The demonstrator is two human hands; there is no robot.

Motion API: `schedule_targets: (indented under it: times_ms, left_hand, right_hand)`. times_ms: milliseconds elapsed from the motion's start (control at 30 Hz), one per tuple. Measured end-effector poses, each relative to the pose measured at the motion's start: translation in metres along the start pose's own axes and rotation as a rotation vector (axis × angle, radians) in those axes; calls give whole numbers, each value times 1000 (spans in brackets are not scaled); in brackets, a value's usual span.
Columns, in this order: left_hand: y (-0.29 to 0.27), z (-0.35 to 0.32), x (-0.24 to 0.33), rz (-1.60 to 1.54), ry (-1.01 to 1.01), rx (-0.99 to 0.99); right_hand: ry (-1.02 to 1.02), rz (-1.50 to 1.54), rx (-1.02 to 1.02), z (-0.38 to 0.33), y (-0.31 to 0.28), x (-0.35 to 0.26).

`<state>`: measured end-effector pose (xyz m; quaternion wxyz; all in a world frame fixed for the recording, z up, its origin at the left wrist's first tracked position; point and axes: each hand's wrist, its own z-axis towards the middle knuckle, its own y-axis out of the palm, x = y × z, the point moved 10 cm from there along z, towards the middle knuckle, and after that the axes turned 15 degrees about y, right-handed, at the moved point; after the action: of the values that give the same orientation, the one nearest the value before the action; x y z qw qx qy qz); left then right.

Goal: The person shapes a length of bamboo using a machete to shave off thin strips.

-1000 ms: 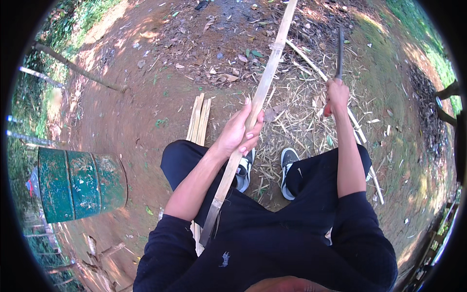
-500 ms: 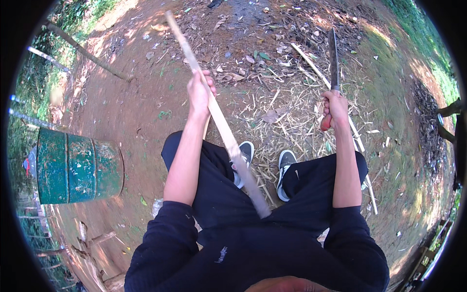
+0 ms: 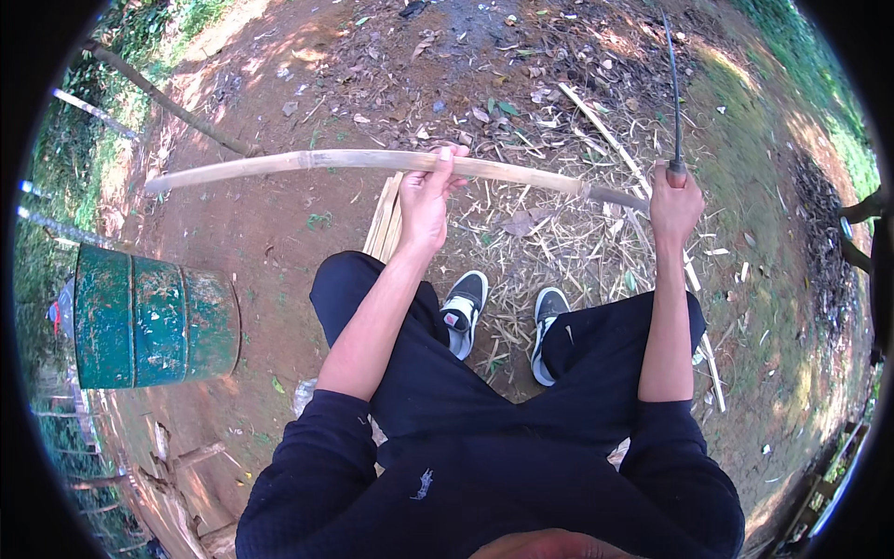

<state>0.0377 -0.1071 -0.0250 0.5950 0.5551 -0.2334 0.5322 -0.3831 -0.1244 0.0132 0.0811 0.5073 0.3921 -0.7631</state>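
Observation:
A long bamboo strip (image 3: 363, 160) lies crosswise in front of me, pale with a greyish right end. Near its middle my left hand (image 3: 429, 200) grips it, thumb and fingers around the strip. My right hand (image 3: 676, 207) is closed on the handle of a machete (image 3: 675, 93), whose dark blade points away from me and is seen nearly edge-on. The strip's right end comes close to my right hand; whether they touch I cannot tell. Several split bamboo strips (image 3: 383, 224) lie beside my left knee, partly hidden by my left arm.
Shavings (image 3: 512, 242) litter the ground around my shoes. A long thin strip (image 3: 596, 121) lies on the right, running under my right arm. To the left a dented green drum (image 3: 156, 319) stands near a slanting pole (image 3: 172, 104). Dry leaves (image 3: 447, 121) cover the ground ahead.
The bamboo strip has swung from pointing lengthwise to lying crosswise, and my left hand has moved right. My right hand has shifted slightly right, turning the machete blade edge-on.

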Motion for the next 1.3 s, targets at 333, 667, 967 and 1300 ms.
schedule_targets:
  times_ms: [333, 667, 967, 1300]
  left_hand:
    - [29, -23, -34, 76, -202, -19]
    - [67, -47, -20, -258, -298, -290]
    - [83, -39, 12, -19, -55, -544]
    - [62, -28, 12, 22, 70, -363]
  right_hand:
    - [-42, 50, -682, -81, 68, -34]
    - [-7, 188, -819, -114, 105, -37]
    - [177, 374, -891, -97, 94, -35]
    - [129, 382, -656, -83, 83, -24]
